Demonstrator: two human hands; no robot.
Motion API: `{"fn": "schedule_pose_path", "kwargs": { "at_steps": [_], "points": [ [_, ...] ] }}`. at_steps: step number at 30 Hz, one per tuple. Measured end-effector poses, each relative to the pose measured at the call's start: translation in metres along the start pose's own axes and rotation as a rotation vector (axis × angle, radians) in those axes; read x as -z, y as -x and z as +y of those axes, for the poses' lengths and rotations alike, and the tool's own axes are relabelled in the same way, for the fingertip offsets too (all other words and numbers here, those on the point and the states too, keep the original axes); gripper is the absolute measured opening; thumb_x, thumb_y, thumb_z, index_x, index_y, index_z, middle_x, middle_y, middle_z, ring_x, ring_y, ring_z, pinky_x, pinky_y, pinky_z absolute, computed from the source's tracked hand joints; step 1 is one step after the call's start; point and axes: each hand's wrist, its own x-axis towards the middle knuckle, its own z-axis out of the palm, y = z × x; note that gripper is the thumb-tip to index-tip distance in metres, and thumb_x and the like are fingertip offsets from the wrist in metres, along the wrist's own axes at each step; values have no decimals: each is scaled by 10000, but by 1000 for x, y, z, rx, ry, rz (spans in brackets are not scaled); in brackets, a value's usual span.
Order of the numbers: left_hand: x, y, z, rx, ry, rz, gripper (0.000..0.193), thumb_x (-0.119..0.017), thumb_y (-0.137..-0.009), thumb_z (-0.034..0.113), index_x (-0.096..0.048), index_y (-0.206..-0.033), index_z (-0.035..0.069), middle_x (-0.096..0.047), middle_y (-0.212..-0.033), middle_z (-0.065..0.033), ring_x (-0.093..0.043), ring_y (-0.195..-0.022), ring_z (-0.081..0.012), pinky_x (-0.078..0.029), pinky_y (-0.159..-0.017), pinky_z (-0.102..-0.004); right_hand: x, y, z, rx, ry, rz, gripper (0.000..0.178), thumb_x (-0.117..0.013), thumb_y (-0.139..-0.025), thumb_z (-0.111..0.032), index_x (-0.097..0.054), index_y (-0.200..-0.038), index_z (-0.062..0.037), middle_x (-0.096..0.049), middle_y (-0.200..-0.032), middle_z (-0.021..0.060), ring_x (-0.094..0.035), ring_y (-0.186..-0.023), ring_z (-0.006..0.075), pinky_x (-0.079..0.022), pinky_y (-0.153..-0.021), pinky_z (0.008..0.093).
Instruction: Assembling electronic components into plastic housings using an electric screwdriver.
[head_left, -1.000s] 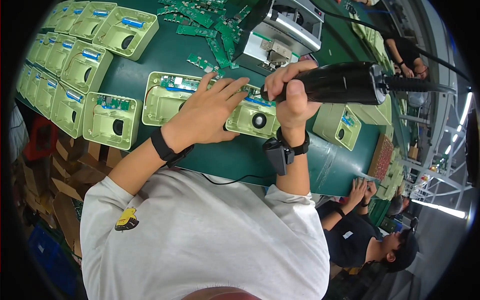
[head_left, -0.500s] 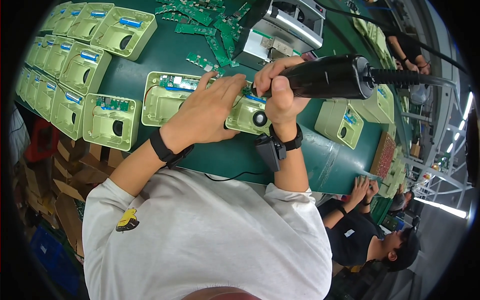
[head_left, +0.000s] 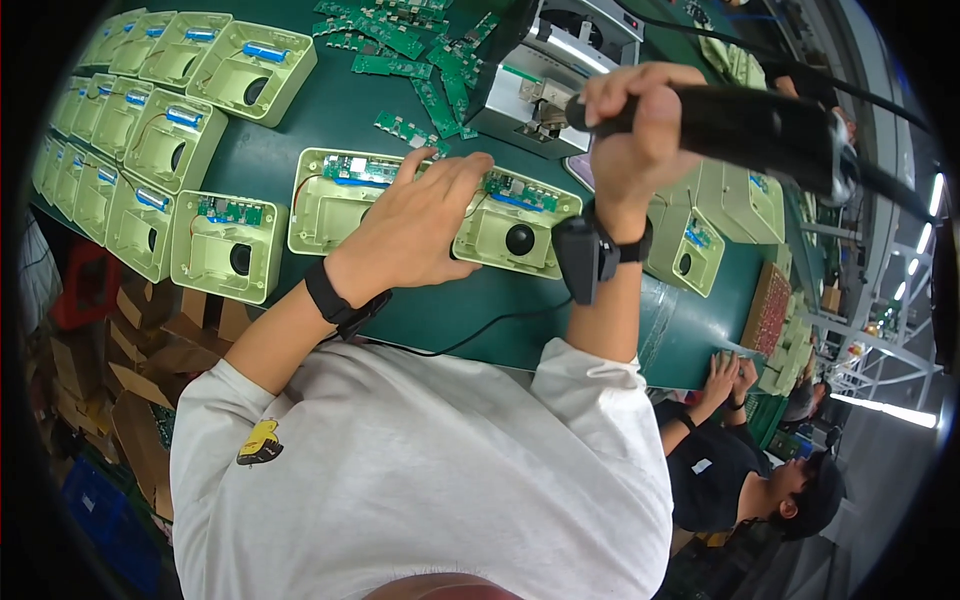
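Observation:
My right hand point(head_left: 640, 135) grips a black electric screwdriver point(head_left: 745, 130), slightly blurred, its tip beside the metal front of a silver and black machine point(head_left: 507, 112). My left hand point(head_left: 410, 225) spans the left side of a light-green plastic housing point(head_left: 480, 243), thumb at its near corner and fingers at its far edge. Inside that housing are a green circuit board point(head_left: 528, 190), a blue cylindrical cell partly beneath it and a round black speaker point(head_left: 519, 239). A second green housing point(head_left: 307, 220) lies partly under my left hand, also with a board.
Rows of green housings point(head_left: 165, 140) with blue cells fill the left of the table. Loose circuit boards point(head_left: 395, 67) lie at the far side. More housings point(head_left: 690, 250) stand on the right, near a co-worker's hands point(head_left: 730, 378). Cardboard boxes point(head_left: 140, 430) are below left.
My right hand has lifted the screwdriver away from the right housing and moved it up and right, to the machine. The housing's board now shows. My left hand has stayed in place.

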Motion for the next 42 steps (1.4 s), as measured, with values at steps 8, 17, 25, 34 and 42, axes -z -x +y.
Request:
{"fn": "schedule_pose_path", "kwargs": {
  "at_steps": [8,17,25,34,42],
  "points": [
    [-1,1,0,8,19,-2,1113,-954,-666,276,-360,-1576,39,-536,-1533,-174,-531,-1411,-333,-269,-1262,-553,11,13,-11,-192,99,-26,300,-662,-957,-286,-533,-975,-17,-497,-681,79,-507,-562,198,-468,-550,380],
    [-1,0,-1,-28,-12,9,1102,-947,-670,274,-365,-1576,40,-531,-1545,-171,-523,-1424,-333,-264,-1267,-551,52,68,-24,-210,122,81,356,-684,-937,-336,-524,-965,-20,-507,-691,91,-512,-562,198,-453,-529,363],
    [1,-1,3,2,-40,-19,1054,-962,-682,264,-378,-1528,30,-524,-1540,-141,-526,-1407,-315,-282,-1255,-542,55,74,-14,-202,104,101,363,-681,-944,-345,-524,-960,-17,-515,-688,100,-511,-562,199,-454,-525,354],
    [0,-3,2,-6,-47,-10,1059,-963,-680,276,-385,-1530,23,-535,-1530,-146,-531,-1400,-329,-271,-1262,-551,55,77,-9,-210,107,98,353,-673,-964,-344,-530,-964,-22,-530,-685,102,-515,-555,203,-466,-540,362],
    [-19,4,35,9,-46,-103,1173,-964,-669,320,-324,-1608,26,-428,-1635,-181,-421,-1522,-339,-175,-1304,-599,44,22,-34,27,-164,6,309,-664,-984,-317,-544,-957,-34,-542,-691,104,-528,-554,214,-488,-567,390]
  ]
}}
